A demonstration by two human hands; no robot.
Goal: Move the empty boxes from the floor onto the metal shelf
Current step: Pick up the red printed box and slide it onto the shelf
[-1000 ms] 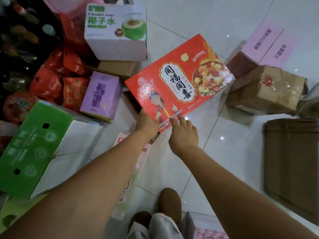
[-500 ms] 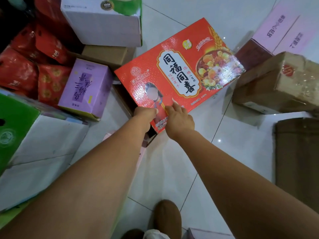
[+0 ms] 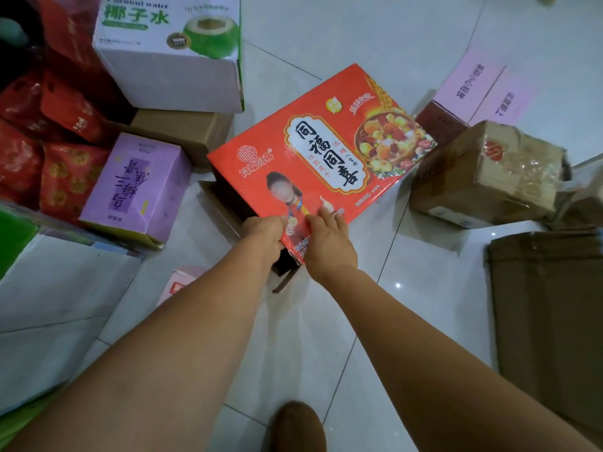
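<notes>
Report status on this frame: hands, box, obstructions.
Left hand and right hand both gripping near corner of red gift box. Box tilted, end flap open. Purple box and taped cardboard box flank it.

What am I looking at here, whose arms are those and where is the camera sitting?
There is no machine: the camera sits on a person's head and looks down, so the two bare arms are the wearer's own. The left hand and right hand both grip the near corner of a flat red box printed with a bowl of food. Around it on the tiled floor lie other boxes: a white coconut water box, a purple box, a taped brown carton and flattened cardboard. A brown shoe shows at the bottom.
</notes>
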